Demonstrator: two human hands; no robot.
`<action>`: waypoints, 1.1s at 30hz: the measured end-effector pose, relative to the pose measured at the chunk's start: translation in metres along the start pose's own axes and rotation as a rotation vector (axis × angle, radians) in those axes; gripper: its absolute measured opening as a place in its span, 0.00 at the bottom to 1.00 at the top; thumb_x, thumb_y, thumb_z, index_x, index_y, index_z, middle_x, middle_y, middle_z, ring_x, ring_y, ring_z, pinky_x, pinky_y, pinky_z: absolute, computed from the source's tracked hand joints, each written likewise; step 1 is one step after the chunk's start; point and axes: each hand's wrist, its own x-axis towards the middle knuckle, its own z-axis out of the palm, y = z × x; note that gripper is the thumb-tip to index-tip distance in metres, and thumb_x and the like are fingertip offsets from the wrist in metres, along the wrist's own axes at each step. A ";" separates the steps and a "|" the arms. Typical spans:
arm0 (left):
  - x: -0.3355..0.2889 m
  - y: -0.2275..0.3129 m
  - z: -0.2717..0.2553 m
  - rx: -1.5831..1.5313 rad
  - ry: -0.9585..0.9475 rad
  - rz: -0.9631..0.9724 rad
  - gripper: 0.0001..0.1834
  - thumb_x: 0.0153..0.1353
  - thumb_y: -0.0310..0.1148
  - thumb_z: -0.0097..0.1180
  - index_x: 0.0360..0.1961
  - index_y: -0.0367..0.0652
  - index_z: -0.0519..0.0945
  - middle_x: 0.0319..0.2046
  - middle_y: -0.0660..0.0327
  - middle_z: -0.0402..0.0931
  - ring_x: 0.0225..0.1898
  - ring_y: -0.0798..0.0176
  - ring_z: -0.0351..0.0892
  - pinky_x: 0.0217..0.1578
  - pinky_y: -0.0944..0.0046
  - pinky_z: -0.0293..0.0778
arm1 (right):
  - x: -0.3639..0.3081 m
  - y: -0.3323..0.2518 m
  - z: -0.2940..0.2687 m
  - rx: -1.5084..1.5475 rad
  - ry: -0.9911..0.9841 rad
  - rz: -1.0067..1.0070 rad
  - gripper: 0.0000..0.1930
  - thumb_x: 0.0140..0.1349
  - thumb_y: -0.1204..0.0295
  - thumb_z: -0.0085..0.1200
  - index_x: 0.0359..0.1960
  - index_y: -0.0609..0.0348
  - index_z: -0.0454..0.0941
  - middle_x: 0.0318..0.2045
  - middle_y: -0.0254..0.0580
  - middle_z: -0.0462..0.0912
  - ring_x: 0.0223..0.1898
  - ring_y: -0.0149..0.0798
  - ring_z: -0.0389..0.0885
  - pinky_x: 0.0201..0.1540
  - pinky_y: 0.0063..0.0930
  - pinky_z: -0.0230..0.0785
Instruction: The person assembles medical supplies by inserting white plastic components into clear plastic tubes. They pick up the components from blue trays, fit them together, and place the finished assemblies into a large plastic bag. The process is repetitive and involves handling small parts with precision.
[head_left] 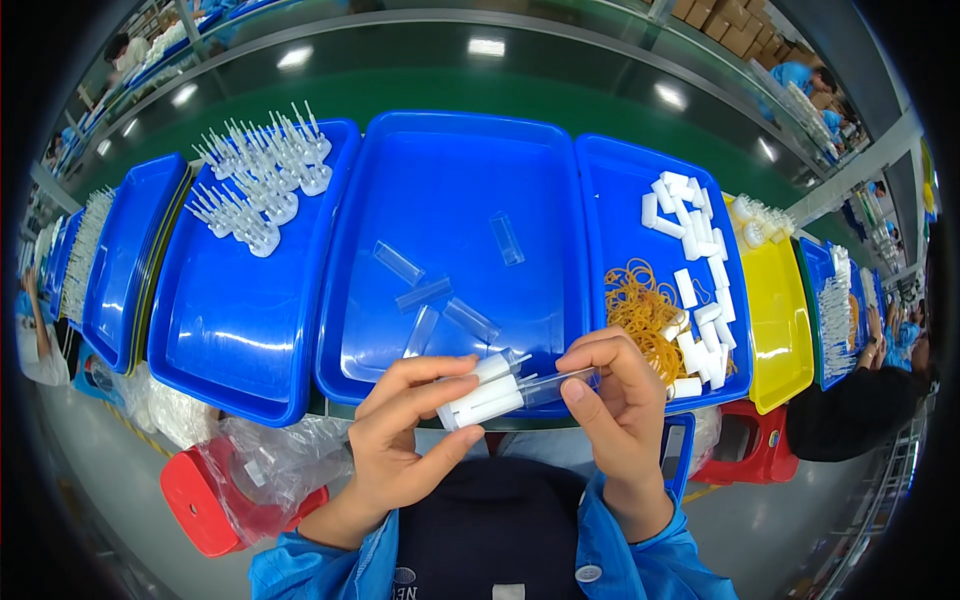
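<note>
Between fingers [425, 371]: smooth white cylinders [487, 391], clear tube [545, 388].

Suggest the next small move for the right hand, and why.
Probably ease the clear tube leftward over a white cylinder: the right hand pinches it, and its near end appears lined up with the cylinders the left hand holds.
</note>
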 end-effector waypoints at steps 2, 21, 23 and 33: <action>0.000 0.000 0.001 -0.002 0.010 0.005 0.21 0.50 0.18 0.66 0.48 0.30 0.80 0.50 0.46 0.74 0.49 0.57 0.79 0.41 0.67 0.80 | -0.001 -0.002 0.001 -0.005 0.004 0.013 0.07 0.58 0.81 0.56 0.38 0.67 0.77 0.36 0.43 0.75 0.33 0.29 0.71 0.39 0.21 0.64; 0.000 0.004 0.005 0.183 0.041 0.068 0.20 0.49 0.18 0.64 0.47 0.33 0.81 0.50 0.47 0.74 0.52 0.50 0.78 0.47 0.61 0.76 | -0.009 0.004 0.018 0.177 0.093 0.102 0.07 0.60 0.82 0.55 0.40 0.68 0.75 0.39 0.45 0.74 0.32 0.31 0.80 0.37 0.21 0.70; 0.000 0.005 0.005 0.206 0.009 0.052 0.19 0.50 0.17 0.63 0.47 0.33 0.81 0.52 0.47 0.72 0.53 0.50 0.77 0.49 0.59 0.76 | -0.010 0.007 0.017 0.118 0.089 0.047 0.07 0.61 0.82 0.55 0.40 0.69 0.75 0.39 0.46 0.74 0.32 0.31 0.80 0.38 0.21 0.70; 0.000 0.006 0.003 0.256 -0.072 0.086 0.18 0.51 0.17 0.63 0.46 0.33 0.81 0.52 0.47 0.71 0.55 0.48 0.75 0.54 0.56 0.73 | -0.010 0.008 0.018 0.118 0.112 0.015 0.08 0.61 0.82 0.56 0.42 0.69 0.76 0.40 0.46 0.74 0.32 0.31 0.79 0.39 0.21 0.70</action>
